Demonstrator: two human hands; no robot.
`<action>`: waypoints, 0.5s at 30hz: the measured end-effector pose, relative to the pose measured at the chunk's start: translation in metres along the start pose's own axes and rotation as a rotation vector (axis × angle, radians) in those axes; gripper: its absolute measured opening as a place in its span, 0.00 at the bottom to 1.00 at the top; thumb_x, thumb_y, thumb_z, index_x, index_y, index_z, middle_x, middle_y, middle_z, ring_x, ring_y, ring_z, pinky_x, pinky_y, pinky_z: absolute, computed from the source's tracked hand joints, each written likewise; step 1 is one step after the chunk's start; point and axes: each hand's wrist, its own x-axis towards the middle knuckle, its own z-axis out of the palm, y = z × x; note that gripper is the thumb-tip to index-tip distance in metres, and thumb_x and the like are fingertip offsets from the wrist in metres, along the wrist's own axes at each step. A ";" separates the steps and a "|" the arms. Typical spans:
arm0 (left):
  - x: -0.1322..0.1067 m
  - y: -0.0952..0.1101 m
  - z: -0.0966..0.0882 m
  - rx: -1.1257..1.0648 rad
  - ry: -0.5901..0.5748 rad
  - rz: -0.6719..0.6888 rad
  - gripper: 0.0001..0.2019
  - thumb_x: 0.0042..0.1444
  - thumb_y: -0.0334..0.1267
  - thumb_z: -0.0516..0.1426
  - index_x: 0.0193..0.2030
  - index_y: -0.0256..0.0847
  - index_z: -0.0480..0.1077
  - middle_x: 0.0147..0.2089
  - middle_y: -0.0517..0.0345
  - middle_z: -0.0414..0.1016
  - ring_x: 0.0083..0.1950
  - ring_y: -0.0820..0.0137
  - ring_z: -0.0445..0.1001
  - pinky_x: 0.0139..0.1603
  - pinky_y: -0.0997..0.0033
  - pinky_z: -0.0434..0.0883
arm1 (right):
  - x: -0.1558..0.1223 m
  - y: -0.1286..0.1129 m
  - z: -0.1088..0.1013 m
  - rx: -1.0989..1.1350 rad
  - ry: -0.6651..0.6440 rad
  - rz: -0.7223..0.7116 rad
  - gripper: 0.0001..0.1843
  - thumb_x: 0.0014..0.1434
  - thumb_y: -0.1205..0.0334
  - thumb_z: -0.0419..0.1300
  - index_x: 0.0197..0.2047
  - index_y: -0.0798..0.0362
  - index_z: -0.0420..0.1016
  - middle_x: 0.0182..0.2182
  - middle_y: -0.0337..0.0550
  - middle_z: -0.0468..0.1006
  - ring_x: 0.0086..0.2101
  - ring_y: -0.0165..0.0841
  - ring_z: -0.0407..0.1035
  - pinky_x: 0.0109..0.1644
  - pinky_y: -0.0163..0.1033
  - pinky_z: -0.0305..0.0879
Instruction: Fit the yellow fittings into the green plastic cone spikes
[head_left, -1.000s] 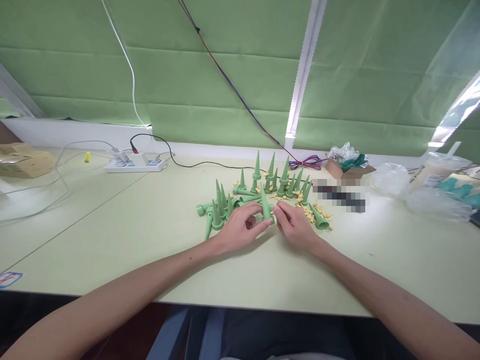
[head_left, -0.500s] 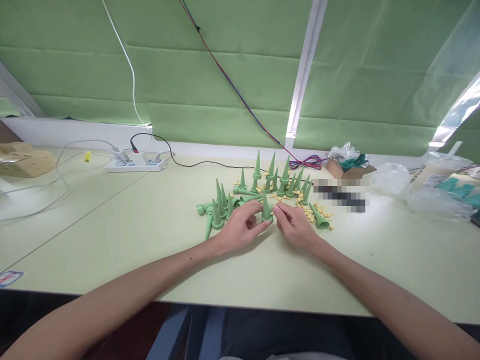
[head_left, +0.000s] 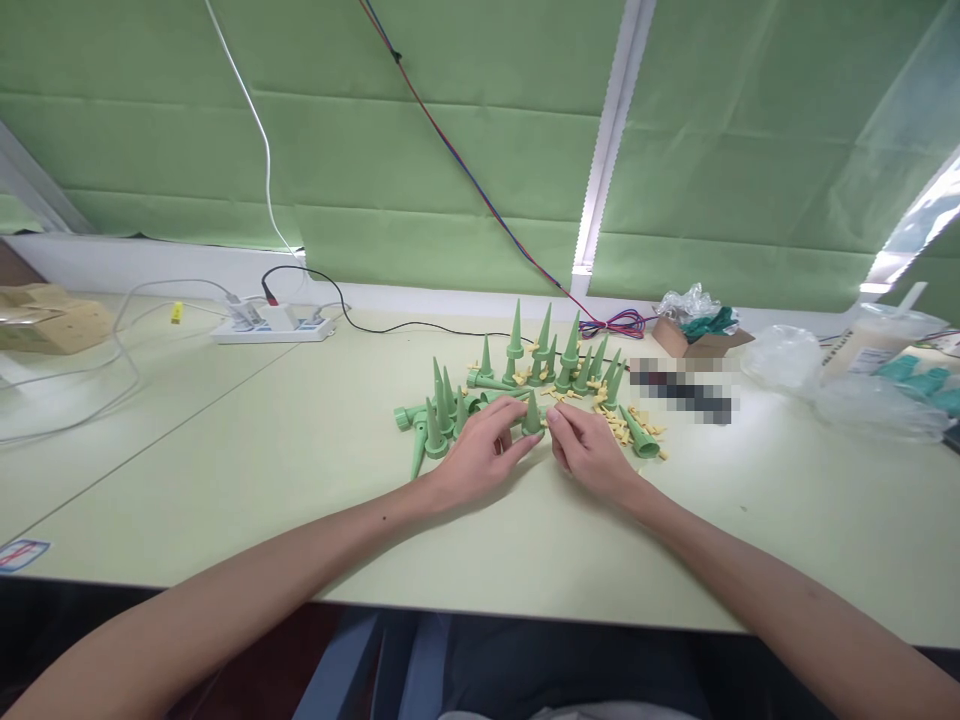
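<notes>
1. My left hand (head_left: 480,450) pinches the base of one small green plastic cone spike (head_left: 532,416), which stands point-up on the pale green table (head_left: 300,470) between my two hands, at the near edge of the heap.
2. My right hand (head_left: 589,452) lies just beside it, fingertips curled at the spike's base; I cannot tell whether they pinch one of the tiny yellow plastic pieces (head_left: 619,428) or only touch the spike.
3. To do this well, I judge the cone should stay upright and steady, so I grip low, near the collar, and leave the thin tip free.
4. I keep both wrists resting on the table; that gives finer control of such small parts.
5. The standing green cones (head_left: 541,355) behind are close together and look easy to topple, so I work on the near side and avoid sweeping my knuckles back.
6. The fallen green cones (head_left: 420,425) lie touching my left fingers' side; I keep my thumb clear of them so nothing rolls.
7. The yellow bits are scattered right of my right hand; picking one at a time should prevent scattering more.
</notes>
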 end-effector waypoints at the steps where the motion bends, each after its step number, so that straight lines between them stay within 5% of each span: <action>1: 0.000 0.000 0.000 0.000 0.004 -0.001 0.12 0.65 0.46 0.54 0.48 0.40 0.68 0.48 0.51 0.67 0.30 0.75 0.64 0.27 0.75 0.65 | 0.000 0.000 0.000 0.011 -0.001 0.003 0.26 0.72 0.47 0.45 0.24 0.49 0.56 0.15 0.34 0.63 0.19 0.30 0.58 0.28 0.39 0.56; 7: 0.000 0.002 -0.001 -0.022 0.033 -0.053 0.15 0.65 0.44 0.54 0.55 0.43 0.66 0.52 0.50 0.69 0.28 0.76 0.66 0.28 0.74 0.67 | -0.001 0.000 0.000 0.026 0.044 0.007 0.25 0.73 0.47 0.44 0.25 0.49 0.58 0.18 0.35 0.67 0.21 0.30 0.61 0.30 0.37 0.58; 10: -0.001 0.004 -0.002 -0.057 0.047 -0.130 0.16 0.65 0.46 0.54 0.55 0.42 0.62 0.38 0.58 0.71 0.24 0.76 0.65 0.26 0.74 0.64 | 0.000 0.001 -0.001 0.048 0.090 0.007 0.25 0.72 0.46 0.45 0.26 0.50 0.60 0.19 0.35 0.67 0.21 0.29 0.61 0.29 0.36 0.58; 15: 0.001 0.007 -0.004 -0.139 -0.001 -0.167 0.17 0.67 0.52 0.50 0.37 0.40 0.67 0.21 0.65 0.63 0.19 0.75 0.62 0.22 0.74 0.60 | 0.001 0.003 -0.001 0.125 0.119 0.017 0.23 0.71 0.44 0.47 0.29 0.50 0.61 0.21 0.35 0.68 0.20 0.27 0.60 0.27 0.35 0.57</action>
